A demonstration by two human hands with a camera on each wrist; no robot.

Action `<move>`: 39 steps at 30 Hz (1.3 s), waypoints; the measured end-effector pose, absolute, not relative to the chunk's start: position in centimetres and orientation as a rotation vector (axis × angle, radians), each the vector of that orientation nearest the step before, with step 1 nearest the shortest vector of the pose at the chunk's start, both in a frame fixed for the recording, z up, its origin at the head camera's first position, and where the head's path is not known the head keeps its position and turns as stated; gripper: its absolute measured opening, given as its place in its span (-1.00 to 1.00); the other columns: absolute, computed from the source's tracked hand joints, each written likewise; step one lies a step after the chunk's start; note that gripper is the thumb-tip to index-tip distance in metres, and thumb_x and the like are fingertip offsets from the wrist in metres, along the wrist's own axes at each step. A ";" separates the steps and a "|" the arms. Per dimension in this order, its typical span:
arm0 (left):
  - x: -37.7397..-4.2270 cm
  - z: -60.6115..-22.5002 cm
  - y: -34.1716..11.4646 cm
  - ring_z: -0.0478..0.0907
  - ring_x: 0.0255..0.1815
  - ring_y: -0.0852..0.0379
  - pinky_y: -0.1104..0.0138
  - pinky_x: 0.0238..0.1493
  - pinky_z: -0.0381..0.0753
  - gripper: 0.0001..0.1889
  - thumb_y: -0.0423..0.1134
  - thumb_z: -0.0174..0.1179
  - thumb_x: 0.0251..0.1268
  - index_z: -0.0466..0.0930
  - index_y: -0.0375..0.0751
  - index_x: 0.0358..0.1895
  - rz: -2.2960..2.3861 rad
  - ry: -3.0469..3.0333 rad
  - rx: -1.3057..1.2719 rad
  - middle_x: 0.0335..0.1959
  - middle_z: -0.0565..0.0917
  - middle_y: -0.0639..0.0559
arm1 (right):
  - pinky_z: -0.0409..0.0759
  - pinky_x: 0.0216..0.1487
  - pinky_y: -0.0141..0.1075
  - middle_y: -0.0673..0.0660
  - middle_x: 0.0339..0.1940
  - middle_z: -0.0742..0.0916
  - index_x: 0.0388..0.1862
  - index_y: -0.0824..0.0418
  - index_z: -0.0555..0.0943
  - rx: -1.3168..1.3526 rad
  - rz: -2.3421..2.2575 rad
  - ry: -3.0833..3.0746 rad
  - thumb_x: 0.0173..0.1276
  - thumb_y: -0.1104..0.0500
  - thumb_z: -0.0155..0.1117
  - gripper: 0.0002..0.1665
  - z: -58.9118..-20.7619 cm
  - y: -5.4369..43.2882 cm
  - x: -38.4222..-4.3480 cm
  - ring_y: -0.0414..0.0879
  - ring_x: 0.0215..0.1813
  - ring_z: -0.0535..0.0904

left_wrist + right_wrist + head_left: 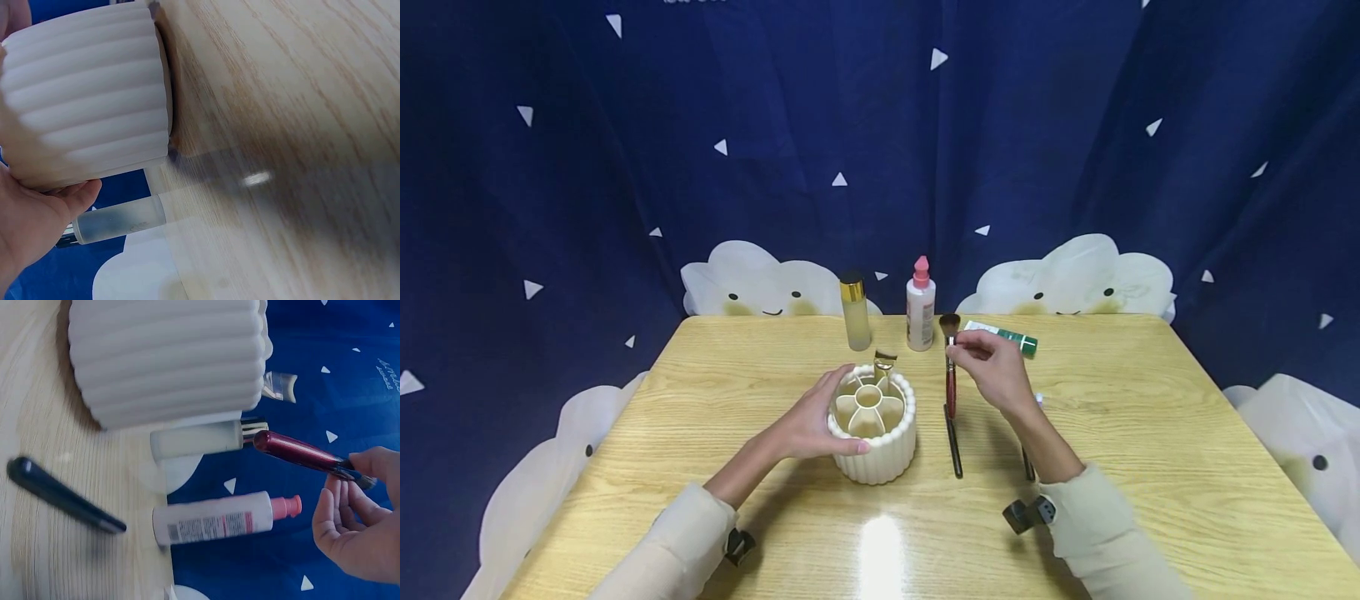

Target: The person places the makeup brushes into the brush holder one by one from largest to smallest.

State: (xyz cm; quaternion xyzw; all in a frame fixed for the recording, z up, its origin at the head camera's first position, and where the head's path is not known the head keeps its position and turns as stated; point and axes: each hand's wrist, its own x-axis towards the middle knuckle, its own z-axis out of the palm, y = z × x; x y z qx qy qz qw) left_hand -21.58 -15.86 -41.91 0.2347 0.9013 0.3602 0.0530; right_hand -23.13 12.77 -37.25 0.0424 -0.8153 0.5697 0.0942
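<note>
My left hand (816,421) holds a cream ribbed round organizer (883,458) by its side, thumb at the front of the rim and fingers toward the back. Petal-shaped dividers split its inside, and a shiny, partly clear item (883,365) stands in a back compartment. In the right wrist view, my right hand (359,519) pinches a makeup brush (300,450) near its ferrule. The brush's dark red handle points down, bristles up, to the right of the organizer. A black slim stick (953,446) lies on the table close below the brush.
Behind the organizer stand a frosted bottle (857,321) with a gold and black cap and a white bottle (920,315) with a pink top. A green-and-white tube (1018,342) lies behind my right hand. Another dark stick (1028,465) is partly hidden by my right forearm.
</note>
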 end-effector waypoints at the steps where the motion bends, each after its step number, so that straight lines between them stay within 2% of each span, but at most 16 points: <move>1: -21.6 -41.9 -15.9 0.20 0.42 -0.17 -0.18 0.33 0.24 0.26 0.26 0.47 -0.34 -0.09 0.02 0.51 1.098 2.739 0.715 0.45 0.17 -0.13 | 0.53 -0.18 -0.57 0.23 -0.16 0.70 -0.09 0.34 0.63 0.122 1.714 -2.396 0.25 0.18 0.32 -0.70 -37.1 12.5 -23.1 -0.30 -0.24 0.56; 14: -21.6 -41.7 -15.8 0.19 0.42 -0.19 -0.20 0.33 0.23 0.26 0.27 0.46 -0.33 -0.10 0.01 0.51 1.084 2.747 0.738 0.46 0.16 -0.15 | 0.57 -0.21 -0.55 0.18 -0.28 0.66 -0.18 0.42 0.60 0.194 1.896 -2.115 0.25 0.30 0.31 -0.78 -36.5 9.2 -22.7 -0.31 -0.30 0.57; 22: -21.6 -41.8 -15.8 0.20 0.42 -0.17 -0.16 0.35 0.23 0.25 0.25 0.47 -0.33 -0.08 -0.02 0.51 1.099 2.740 0.744 0.46 0.16 -0.15 | 0.57 -0.18 -0.55 0.27 -0.22 0.66 -0.19 0.42 0.57 0.205 1.937 -2.175 0.23 0.32 0.31 -0.78 -37.7 8.3 -22.4 -0.29 -0.27 0.57; 31: -21.6 -41.8 -15.8 0.23 0.40 -0.16 -0.15 0.34 0.25 0.25 0.24 0.48 -0.33 -0.08 -0.01 0.50 1.096 2.745 0.739 0.43 0.19 -0.14 | 0.58 -0.25 -0.53 0.31 -0.26 0.71 -0.23 0.43 0.59 0.291 1.927 -2.284 0.16 0.36 0.33 -0.80 -39.1 8.0 -22.1 -0.32 -0.33 0.59; 39: -21.7 -41.9 -15.9 0.23 0.39 -0.16 -0.14 0.34 0.26 0.25 0.23 0.48 -0.33 -0.07 -0.03 0.50 1.097 2.744 0.747 0.43 0.19 -0.15 | 0.49 -0.36 -0.51 0.22 -0.36 0.74 -0.33 0.32 0.64 0.348 1.758 -2.380 0.10 0.31 0.39 -0.85 -39.7 8.1 -22.2 -0.29 -0.35 0.56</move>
